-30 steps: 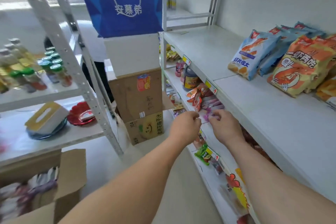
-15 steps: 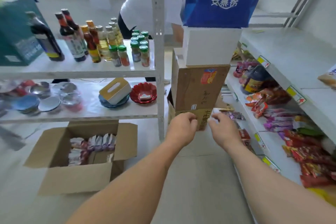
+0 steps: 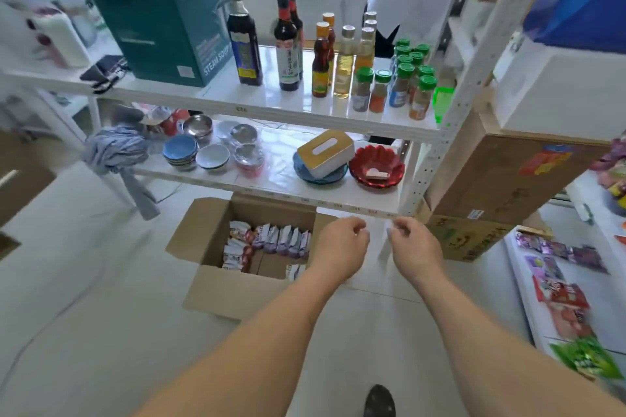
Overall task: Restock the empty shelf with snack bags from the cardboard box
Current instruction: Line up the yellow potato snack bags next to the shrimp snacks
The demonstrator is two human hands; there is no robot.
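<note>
Reaching out over the floor, the left hand (image 3: 342,247) and right hand (image 3: 415,249) hover side by side with fingers loosely curled, holding nothing. Below and left of them the cardboard box (image 3: 216,294) sits open on the floor, flaps spread, snack bags (image 3: 281,240) standing in rows inside. Those bags look light, soft and crinkly, probably slippery; pinching several by their top edges seems the easiest hold. Behind the box stands a white rack with sauce bottles (image 3: 288,44), bowls (image 3: 181,151) and a red dish (image 3: 376,167); its lower shelf edge overhangs the box's back and could crowd a lift.
</note>
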